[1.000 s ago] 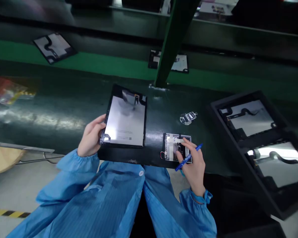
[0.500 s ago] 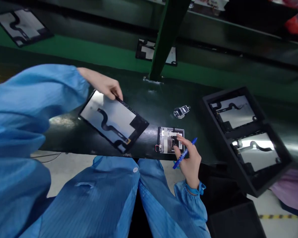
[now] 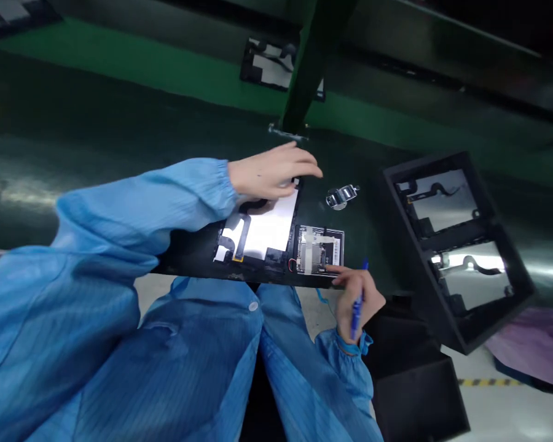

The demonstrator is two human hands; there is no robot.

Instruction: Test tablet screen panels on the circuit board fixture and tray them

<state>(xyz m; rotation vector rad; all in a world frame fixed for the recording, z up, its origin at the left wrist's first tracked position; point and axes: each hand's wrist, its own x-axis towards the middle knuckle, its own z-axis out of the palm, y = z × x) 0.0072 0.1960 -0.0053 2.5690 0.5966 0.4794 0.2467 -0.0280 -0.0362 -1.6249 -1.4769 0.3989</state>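
My left hand (image 3: 274, 169) lies on the far edge of a flat panel (image 3: 262, 233) with a silvery back and a black flex cable, which rests on the dark bench right beside a small circuit board (image 3: 320, 248). Its fingers curl over the panel's top edge. My right hand (image 3: 357, 298) holds a blue pen (image 3: 358, 304) at the bench's near edge, one finger touching the small board's lower right corner. Blue sleeves cover both arms.
A small shiny metal bracket (image 3: 341, 196) lies just beyond the board. A black tray (image 3: 456, 245) at the right holds two similar panels. A green post (image 3: 306, 67) rises behind, with more panels on the belt (image 3: 120, 61) beyond it.
My left hand has turned the panel over and slid it right, setting it against the small board. My right hand has drawn back toward the bench edge with the pen.
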